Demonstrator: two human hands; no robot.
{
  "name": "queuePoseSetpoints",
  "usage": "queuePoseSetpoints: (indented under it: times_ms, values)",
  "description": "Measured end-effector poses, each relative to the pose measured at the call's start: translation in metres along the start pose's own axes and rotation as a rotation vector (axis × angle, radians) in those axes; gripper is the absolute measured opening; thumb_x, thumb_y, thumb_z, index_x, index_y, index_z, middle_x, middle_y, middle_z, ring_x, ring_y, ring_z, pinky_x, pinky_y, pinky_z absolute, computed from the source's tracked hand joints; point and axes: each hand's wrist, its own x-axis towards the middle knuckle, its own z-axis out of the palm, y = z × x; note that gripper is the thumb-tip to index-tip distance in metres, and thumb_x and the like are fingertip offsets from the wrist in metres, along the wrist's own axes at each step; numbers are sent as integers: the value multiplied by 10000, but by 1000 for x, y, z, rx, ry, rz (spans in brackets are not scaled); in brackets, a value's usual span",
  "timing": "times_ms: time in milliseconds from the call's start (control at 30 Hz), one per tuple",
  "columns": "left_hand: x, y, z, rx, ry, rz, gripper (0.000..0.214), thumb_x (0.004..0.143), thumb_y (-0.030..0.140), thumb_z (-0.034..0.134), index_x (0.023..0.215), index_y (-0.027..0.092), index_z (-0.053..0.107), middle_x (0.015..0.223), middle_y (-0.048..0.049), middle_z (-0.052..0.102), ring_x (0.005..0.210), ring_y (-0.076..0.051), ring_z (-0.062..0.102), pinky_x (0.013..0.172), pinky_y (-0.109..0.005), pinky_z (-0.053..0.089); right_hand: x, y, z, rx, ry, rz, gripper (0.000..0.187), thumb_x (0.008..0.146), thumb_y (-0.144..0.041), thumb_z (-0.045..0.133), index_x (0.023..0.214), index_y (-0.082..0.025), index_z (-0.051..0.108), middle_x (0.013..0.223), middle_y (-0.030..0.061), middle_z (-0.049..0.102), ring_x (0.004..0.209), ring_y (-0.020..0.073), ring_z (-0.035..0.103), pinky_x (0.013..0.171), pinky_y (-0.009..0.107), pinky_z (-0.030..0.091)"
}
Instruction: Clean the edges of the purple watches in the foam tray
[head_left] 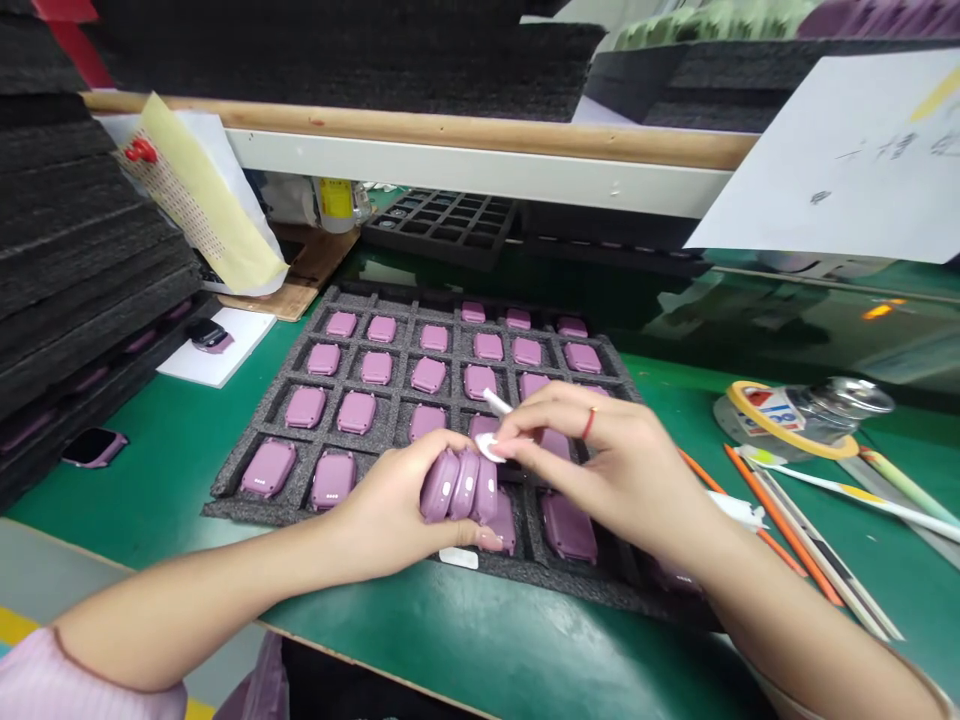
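Three purple smartwatch cases (465, 484) stand side by side in the grip of my left hand (390, 505), fingers and thumb closed on their ends. My right hand (615, 450) pinches a small white pad (490, 447) against the top of these cases. A thin white stick (496, 402) pokes out above the same fingers; whether it joins the pad I cannot tell. Beneath both hands lies a black foam tray (247, 420), with more purple watch cases in many of its compartments. My right hand and forearm hide part of the tray's right side.
On the left are a purple watch (95, 447), a white pad of paper (217, 350) with another watch on it, and tall stacks of black foam trays (90, 200). A glass bottle (795, 415), orange sticks (795, 530) and a toothbrush (847, 485) lie right. A shelf (450, 160) crosses above.
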Motion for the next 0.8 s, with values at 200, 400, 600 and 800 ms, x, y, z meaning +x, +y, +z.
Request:
queuePoseSetpoints:
  times_ms: [200, 400, 600, 800]
  values:
    - [-3, 1, 2, -65, 56, 107, 479, 733, 293, 821, 1139, 241, 572, 1134, -48, 703, 1119, -274, 647, 914, -378, 513, -8, 28, -21, -265, -123, 85, 166, 863, -294, 703, 1005, -212, 731, 1027, 105, 727, 932, 289, 721, 833, 468, 608]
    - [-4, -1, 5, -188, 52, 103, 539, 752, 317, 799, 1194, 220, 506, 1107, -65, 670, 989, -252, 667, 934, -432, 511, -15, -10, -2, 27, -342, 36, 960, 732, -342, 857, 1543, -264, 348, 1496, 120, 545, 1334, 296, 572, 1090, 468, 519]
    - [-7, -3, 4, -305, -48, 130, 507, 869, 406, 682, 1239, 192, 410, 1268, -126, 536, 1214, -289, 552, 1031, -464, 448, -9, -29, 38, 231, -171, 101, 857, 757, -121, 693, 1539, -182, 347, 1363, 153, 649, 1141, 257, 700, 927, 403, 609]
    - [-9, -2, 2, -363, -129, 238, 587, 984, 402, 547, 1449, 219, 240, 1493, -158, 421, 1415, -281, 411, 1161, -442, 349, -13, -29, 49, 322, -33, 116, 959, 747, -174, 756, 1570, -267, 272, 1150, 70, 743, 1008, 229, 744, 846, 355, 622]
